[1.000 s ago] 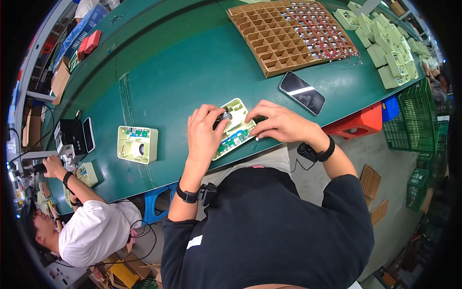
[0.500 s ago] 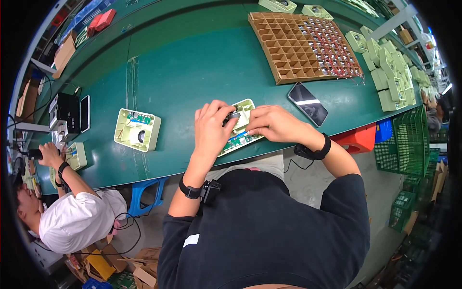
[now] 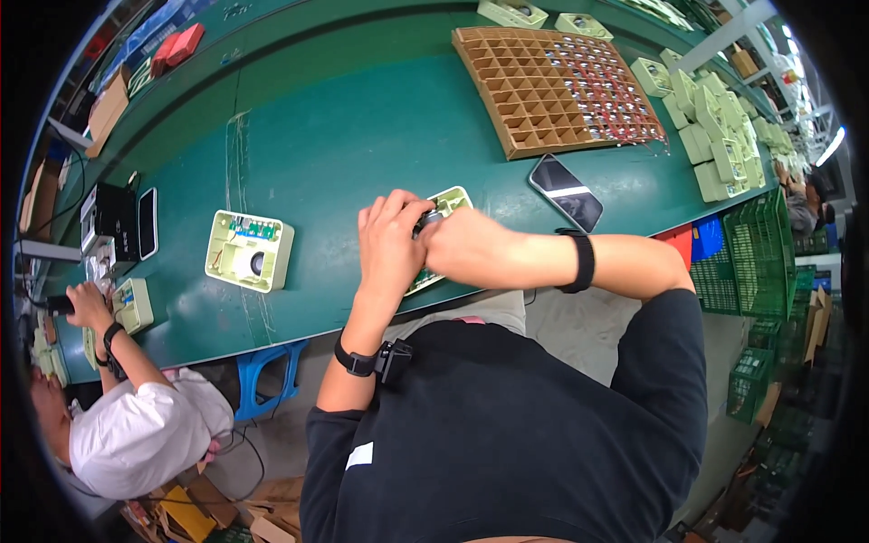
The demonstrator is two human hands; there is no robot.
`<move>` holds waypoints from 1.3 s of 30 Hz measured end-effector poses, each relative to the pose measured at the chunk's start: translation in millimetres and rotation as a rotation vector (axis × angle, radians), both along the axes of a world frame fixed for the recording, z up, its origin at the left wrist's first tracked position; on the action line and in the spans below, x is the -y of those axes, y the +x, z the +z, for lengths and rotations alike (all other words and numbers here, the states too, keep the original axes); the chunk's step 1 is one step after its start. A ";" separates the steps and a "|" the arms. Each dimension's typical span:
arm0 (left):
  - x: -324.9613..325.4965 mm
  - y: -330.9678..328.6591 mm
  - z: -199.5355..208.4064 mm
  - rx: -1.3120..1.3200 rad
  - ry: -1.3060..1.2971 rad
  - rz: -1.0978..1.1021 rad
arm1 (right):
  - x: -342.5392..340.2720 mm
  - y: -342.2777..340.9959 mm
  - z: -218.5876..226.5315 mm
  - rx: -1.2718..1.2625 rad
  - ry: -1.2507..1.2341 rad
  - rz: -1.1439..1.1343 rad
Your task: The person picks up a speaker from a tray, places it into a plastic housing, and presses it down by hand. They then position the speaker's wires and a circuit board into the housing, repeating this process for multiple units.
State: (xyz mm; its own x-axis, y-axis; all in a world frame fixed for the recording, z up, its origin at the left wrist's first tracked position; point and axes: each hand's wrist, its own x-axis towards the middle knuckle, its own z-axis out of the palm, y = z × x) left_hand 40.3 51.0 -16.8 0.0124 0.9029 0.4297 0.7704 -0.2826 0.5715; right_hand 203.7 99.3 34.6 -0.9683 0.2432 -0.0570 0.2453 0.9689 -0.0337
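Note:
A pale green plastic housing (image 3: 459, 195) lies on the green table in front of me, mostly covered by my hands. My left hand (image 3: 389, 237) is over its left side, thumb and fingers closed on a dark round part (image 3: 428, 220) inside it. Pressed up against that part, my right hand (image 3: 471, 246) is curled with the knuckles up; its fingertips are hidden, and so is anything in them. A second pale green housing (image 3: 288, 258) stands open to the left, with a green circuit board (image 3: 253, 228) and a black round part (image 3: 258, 263) inside.
A cardboard divider tray (image 3: 529, 118), partly filled with small red-wired parts, lies at the back right. Nearer me is a phone (image 3: 567, 193). Stacked pale green housings (image 3: 715, 118) line the right end. A co-worker's hand (image 3: 88, 306) holds a dark tool at far left.
My right hand has moved left across the housing, from its right side to beside my left fingers, and turned knuckles up. The left hand keeps its grip. The view has shifted slightly.

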 end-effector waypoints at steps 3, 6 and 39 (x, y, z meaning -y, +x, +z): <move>0.4 -4.1 0.1 0.005 0.006 -0.020 | 13.8 -18.3 -4.0 0.113 0.220 0.120; -0.4 -8.5 -0.2 0.007 0.012 -0.031 | 18.8 -30.7 -2.0 0.250 0.367 0.168; 115.2 -163.0 -21.0 0.137 -0.099 0.660 | -33.6 -11.5 18.2 0.021 -0.460 0.111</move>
